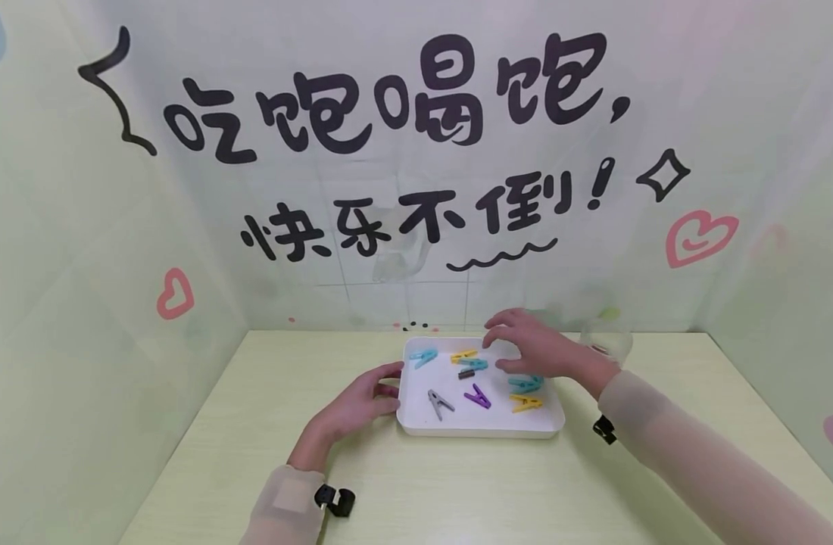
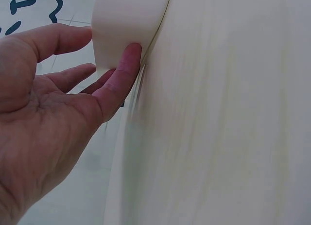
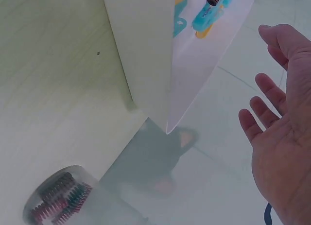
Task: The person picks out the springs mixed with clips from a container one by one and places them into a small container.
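Observation:
In the head view a white tray (image 1: pixel 481 433) holds several plastic clothespins. Among them are a grey one (image 1: pixel 438 403), a purple one (image 1: pixel 480 397), a yellow one (image 1: pixel 527 403) and a teal one (image 1: pixel 423 357). A small dark coil (image 1: pixel 466 374) lies near the tray's middle. My left hand (image 1: pixel 357 403) rests its fingertips on the tray's left wall; the left wrist view shows them against the white side (image 2: pixel 127 16). Over the back right part hovers my right hand (image 1: pixel 542 347), fingers spread and loosely bent, holding nothing.
Behind my right forearm stands a clear cup (image 1: pixel 614 342); the right wrist view shows dark, teal and reddish coils (image 3: pixel 62 198) in it. The pale wooden tabletop (image 1: pixel 307 363) ends at a printed curtain (image 1: pixel 362 303) at the back.

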`<state>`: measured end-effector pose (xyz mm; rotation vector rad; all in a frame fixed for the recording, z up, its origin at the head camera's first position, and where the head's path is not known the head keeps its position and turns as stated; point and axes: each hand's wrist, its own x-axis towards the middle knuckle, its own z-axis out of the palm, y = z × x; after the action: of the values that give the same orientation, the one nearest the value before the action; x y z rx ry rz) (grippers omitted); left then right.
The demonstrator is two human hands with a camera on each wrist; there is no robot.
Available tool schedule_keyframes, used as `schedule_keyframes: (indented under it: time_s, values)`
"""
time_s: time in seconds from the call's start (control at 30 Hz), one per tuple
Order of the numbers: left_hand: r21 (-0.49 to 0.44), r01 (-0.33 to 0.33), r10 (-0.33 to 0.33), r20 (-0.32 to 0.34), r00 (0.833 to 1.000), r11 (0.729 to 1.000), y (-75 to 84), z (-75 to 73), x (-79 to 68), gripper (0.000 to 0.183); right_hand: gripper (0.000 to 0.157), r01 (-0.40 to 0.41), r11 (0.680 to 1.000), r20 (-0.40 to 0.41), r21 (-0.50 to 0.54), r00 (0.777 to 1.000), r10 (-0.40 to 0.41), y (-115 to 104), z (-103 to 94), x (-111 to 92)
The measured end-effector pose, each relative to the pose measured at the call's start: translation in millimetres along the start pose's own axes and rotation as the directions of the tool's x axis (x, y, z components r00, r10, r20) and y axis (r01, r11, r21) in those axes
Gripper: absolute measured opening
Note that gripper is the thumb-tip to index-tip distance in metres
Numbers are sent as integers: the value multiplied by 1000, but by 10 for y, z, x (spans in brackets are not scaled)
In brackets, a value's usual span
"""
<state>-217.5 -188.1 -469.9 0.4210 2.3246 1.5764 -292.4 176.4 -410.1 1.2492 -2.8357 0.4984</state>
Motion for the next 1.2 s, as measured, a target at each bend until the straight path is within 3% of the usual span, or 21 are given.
schedule_keyframes:
  time_s: [0.2, 0.63, 1.2]
  values:
    - [-10, -4, 4, 5, 1000, 1000, -3, -1, 8, 65, 31, -2, 999, 106, -52, 994, 7, -59, 58, 160]
    - [0, -4, 4, -3, 1000, 1000, -15, -6, 4, 66, 27, 21, 997, 247, -74, 969, -2, -152, 269, 377]
    - [6, 2, -2, -6, 1000, 1000, -6, 3, 5, 66, 24, 29, 990, 248, -137, 969, 6, -160, 404, 402]
